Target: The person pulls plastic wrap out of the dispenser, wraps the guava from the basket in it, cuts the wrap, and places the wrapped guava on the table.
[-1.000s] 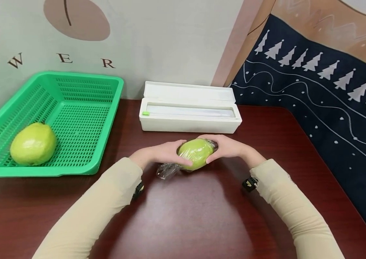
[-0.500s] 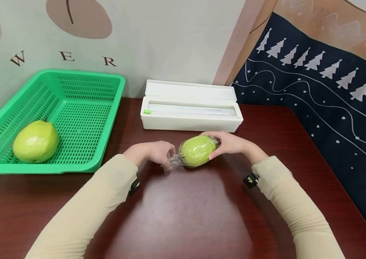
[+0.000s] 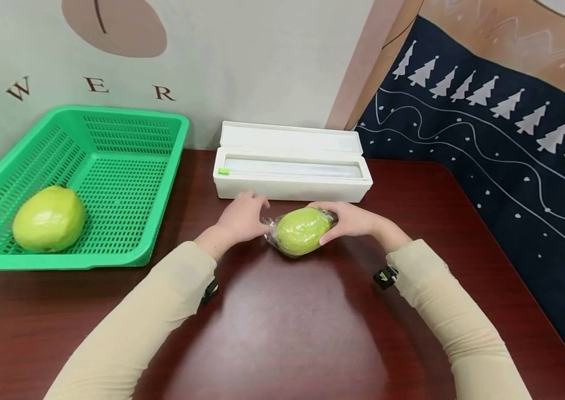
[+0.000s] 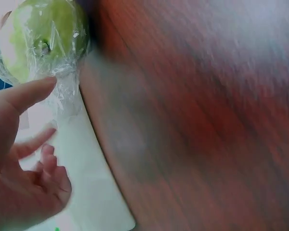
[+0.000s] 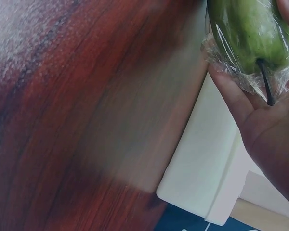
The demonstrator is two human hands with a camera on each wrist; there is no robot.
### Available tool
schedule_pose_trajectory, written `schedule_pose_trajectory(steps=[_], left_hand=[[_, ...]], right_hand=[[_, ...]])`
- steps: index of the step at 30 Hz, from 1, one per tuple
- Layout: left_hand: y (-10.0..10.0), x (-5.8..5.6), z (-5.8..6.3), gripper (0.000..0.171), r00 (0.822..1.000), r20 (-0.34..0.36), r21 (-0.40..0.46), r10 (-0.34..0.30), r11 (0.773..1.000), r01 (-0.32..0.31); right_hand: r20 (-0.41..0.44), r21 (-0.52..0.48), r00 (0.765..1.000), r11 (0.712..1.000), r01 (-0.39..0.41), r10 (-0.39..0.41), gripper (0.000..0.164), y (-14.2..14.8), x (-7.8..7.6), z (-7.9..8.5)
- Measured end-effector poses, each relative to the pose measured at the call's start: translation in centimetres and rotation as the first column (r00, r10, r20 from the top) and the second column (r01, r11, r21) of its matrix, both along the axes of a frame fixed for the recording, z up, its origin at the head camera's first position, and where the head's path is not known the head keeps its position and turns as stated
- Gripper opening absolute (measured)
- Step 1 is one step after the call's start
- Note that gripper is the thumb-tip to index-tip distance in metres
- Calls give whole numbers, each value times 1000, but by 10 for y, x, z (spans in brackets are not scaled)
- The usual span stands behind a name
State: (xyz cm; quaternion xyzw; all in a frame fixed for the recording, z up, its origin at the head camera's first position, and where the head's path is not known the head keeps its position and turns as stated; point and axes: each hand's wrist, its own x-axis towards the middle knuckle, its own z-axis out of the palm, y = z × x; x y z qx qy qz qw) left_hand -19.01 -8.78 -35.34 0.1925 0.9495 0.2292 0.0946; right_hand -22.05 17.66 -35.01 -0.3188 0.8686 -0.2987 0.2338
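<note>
A yellow-green pear wrapped in clear cling film is held above the table by my right hand, thumb in front and fingers behind. Its dark stem points toward the right palm. At the pear's other end, a crumpled tail of cling film sticks out toward my left hand. There the left thumb touches or nearly touches the tail, while the index finger stands apart from the thumb. The other left fingers are loosely bent.
Behind the hands sits a white cling-film dispenser box with its lid raised and a green slider at its left end. A green basket at the left holds another pear. Patterned cloth borders the table's right side.
My left hand has gone from holding the pear's left side to gathering the film tail, then moved up and loosened beside it. The right hand keeps its hold on the pear.
</note>
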Motion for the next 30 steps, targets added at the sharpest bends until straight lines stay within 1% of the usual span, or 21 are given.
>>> schedule_pose_trajectory(steps=[1, 2, 3, 4, 6, 8, 9, 11, 12, 14, 15, 17, 19, 20, 23, 25, 27, 29, 30], left_hand=[[0, 0, 0, 48, 999, 29, -3, 34, 999, -34], [0, 0, 0, 52, 996, 63, 7, 55, 998, -56], [-1, 0, 0, 54, 994, 96, 29, 58, 998, -61], [-1, 0, -2, 54, 989, 143, 69, 49, 996, -60], [0, 0, -4, 52, 971, 237, 173, 18, 983, -61], [1, -2, -7, 52, 954, 299, 277, -20, 959, -67], [3, -2, -7, 53, 946, 320, 318, -49, 946, -59], [6, -3, -7, 57, 930, 352, 368, -102, 929, -37], [8, -2, -6, 59, 925, 359, 381, -127, 925, -21], [12, -1, -5, 64, 900, 399, 412, -174, 911, -7], [14, 0, -5, 65, 889, 418, 417, -186, 909, -6], [18, 3, -4, 69, 867, 461, 426, -190, 904, -29], [21, 6, -4, 71, 855, 485, 422, -183, 905, -46], [22, 7, -5, 72, 856, 486, 417, -177, 908, -49], [24, 10, -8, 78, 867, 467, 419, -171, 907, -47], [25, 11, -9, 87, 884, 435, 421, -170, 907, -33], [28, 11, -12, 98, 905, 388, 420, -173, 908, -6], [30, 11, -14, 108, 925, 336, 404, -176, 914, 27], [31, 11, -16, 112, 934, 308, 396, -179, 917, 46]], right_hand=[[1, 2, 1000, 1000, 1, -1, 72, 0, 0, 0], [1, 3, 1000, 1000, 3, -3, 72, 0, 0, 0], [3, 1, 1000, 1000, 4, -4, 72, 0, 0, 0], [4, -1, 1000, 1000, 6, -6, 72, 0, 0, 0], [11, -5, 1000, 1000, 5, -5, 73, 0, 0, 0], [11, -11, 1000, 1000, -6, 6, 73, -2, 0, 0], [13, -16, 1000, 1000, -12, 12, 73, -3, 0, 1], [15, -19, 1000, 1000, -21, 21, 73, -6, 0, 2], [15, -22, 1000, 999, -23, 24, 73, -7, 1, 2], [20, -26, 999, 999, -27, 27, 72, -8, 1, 3], [19, -24, 1000, 999, -24, 25, 71, -8, 2, 3], [11, -12, 1000, 1000, -20, 20, 70, -8, 2, 4], [0, 12, 1000, 1000, -17, 17, 70, -10, 4, 5], [-7, 28, 1000, 999, -16, 16, 71, -11, 5, 5], [-13, 64, 1000, 998, -13, 14, 79, -14, 9, 6], [-25, 85, 999, 996, -18, 20, 87, -17, 11, 6], [-59, 101, 998, 995, -26, 32, 93, -19, 12, 5], [-102, 102, 994, 994, -38, 48, 93, -20, 13, 3], [-122, 101, 991, 994, -41, 53, 91, -20, 13, 3]])
